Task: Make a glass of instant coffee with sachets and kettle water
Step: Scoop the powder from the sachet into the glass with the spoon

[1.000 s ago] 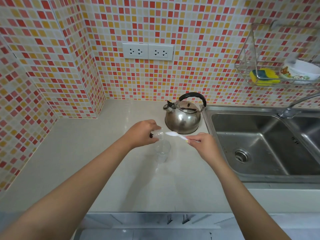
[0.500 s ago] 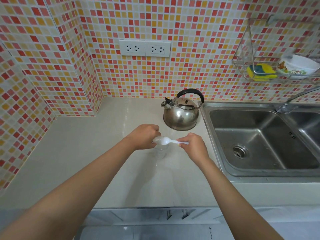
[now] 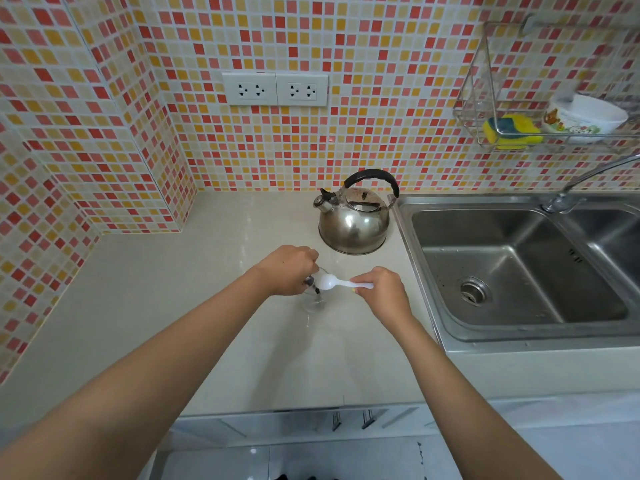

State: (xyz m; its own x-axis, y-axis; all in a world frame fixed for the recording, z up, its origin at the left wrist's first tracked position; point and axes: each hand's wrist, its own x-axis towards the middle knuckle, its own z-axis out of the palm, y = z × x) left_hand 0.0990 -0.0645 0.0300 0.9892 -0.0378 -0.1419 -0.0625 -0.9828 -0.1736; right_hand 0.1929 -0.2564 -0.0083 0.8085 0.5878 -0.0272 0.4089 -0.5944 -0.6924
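A small clear glass (image 3: 314, 301) stands on the pale countertop (image 3: 207, 306) in front of a steel kettle (image 3: 354, 220) with a black handle. My left hand (image 3: 287, 270) is closed on a small, partly hidden sachet (image 3: 309, 281) tipped at the glass rim. A dark streak runs from the sachet into the glass. My right hand (image 3: 381, 294) pinches the handle of a white plastic spoon (image 3: 334, 282), whose bowl hovers over the glass mouth, next to the sachet.
A steel double sink (image 3: 519, 265) with a tap (image 3: 568, 192) lies right of the kettle. A wire rack (image 3: 540, 133) on the tiled wall holds a yellow sponge and a white bowl. Two sockets (image 3: 275, 89) sit above the counter.
Both hands have come down and together over the glass. The spoon bowl has moved left to the glass mouth, and the sachet is now tipped at the rim.
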